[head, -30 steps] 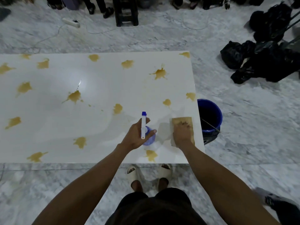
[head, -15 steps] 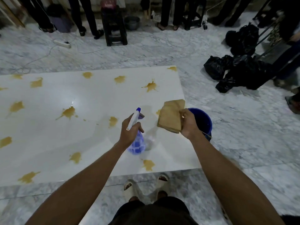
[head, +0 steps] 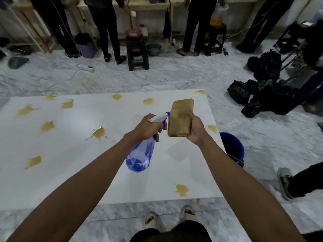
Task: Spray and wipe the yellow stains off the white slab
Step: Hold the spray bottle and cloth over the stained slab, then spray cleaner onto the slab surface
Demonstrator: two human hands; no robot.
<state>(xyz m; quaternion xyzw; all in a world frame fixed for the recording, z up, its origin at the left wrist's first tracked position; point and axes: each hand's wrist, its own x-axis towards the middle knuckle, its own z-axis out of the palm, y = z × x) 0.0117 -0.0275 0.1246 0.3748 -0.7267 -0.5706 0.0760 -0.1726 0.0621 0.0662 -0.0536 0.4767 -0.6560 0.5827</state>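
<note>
The white slab (head: 70, 163) lies flat on the marble floor, dotted with several yellow stains, one large splat (head: 98, 132) left of my hands and one (head: 181, 189) near the front edge. My left hand (head: 146, 127) grips a clear blue spray bottle (head: 141, 154) by its neck, lifted above the slab, with the white and blue nozzle pointing right toward the cloth. My right hand (head: 194, 128) holds a folded brown cloth (head: 180, 117) upright in the air, just right of the nozzle.
A dark blue bucket (head: 233, 149) stands on the floor at the slab's right edge. Black bags (head: 258, 95) are piled at the right. Several people stand at benches behind, with black stools (head: 137, 53) and a power strip (head: 85, 68). A person's shoe (head: 284, 182) is at right.
My right hand lifted the cloth off the slab and raised it upright. My left hand raised the bottle and turned its nozzle toward the cloth. The view tilted upward.
</note>
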